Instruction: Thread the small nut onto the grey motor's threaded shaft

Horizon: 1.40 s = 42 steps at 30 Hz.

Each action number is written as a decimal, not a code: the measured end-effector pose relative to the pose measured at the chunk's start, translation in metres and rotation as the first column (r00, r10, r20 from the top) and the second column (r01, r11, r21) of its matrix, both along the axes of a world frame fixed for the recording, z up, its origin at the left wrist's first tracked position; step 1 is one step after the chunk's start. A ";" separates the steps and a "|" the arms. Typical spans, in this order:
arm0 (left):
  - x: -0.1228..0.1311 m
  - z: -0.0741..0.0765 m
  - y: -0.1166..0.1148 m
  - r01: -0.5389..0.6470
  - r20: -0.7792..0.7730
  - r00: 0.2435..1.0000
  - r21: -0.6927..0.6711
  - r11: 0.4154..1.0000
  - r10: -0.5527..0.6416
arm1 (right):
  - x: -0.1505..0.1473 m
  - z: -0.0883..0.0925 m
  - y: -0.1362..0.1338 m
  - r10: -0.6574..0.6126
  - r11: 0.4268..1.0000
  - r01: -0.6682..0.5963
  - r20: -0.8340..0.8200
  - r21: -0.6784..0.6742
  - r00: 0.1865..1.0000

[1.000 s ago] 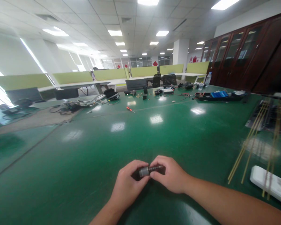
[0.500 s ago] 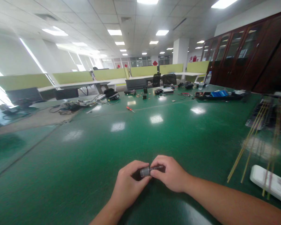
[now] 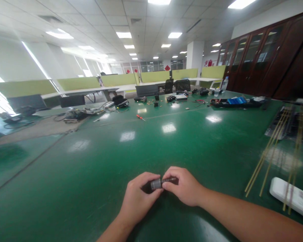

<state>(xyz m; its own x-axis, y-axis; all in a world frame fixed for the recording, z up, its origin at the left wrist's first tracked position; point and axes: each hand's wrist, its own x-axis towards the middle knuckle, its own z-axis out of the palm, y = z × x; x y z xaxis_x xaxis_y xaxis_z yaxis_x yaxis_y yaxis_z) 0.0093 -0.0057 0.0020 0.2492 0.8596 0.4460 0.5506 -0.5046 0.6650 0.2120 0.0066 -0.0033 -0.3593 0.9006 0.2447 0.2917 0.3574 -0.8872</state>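
Head view: a grey metal cylinder (image 3: pixel 156 184) is held low over the near middle of the green table (image 3: pixel 111 158), pinched between both hands. The left hand (image 3: pixel 137 198) is closed around the cylinder from the left, thumb and fingertips curled onto it. A dark shaft (image 3: pixel 169 180) projecting from the cylinder's right end is gripped by the curled fingers of the right hand (image 3: pixel 184 186). The two hands are seen almost touching, with both forearms laid in from the near edge. Thin yellow rods (image 3: pixel 267 154) are spread lengthwise at the right side, and a white flat object (image 3: pixel 290 198) is crossed by some of them at the near right. A red-handled screwdriver (image 3: pixel 140 117) is seen far off, well apart from the hands.
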 end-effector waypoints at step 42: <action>-0.002 -0.004 0.001 -0.001 -0.003 1.000 -0.007 1.000 0.001 | 0.000 0.001 -0.001 -0.017 1.000 0.016 0.026 0.004 1.000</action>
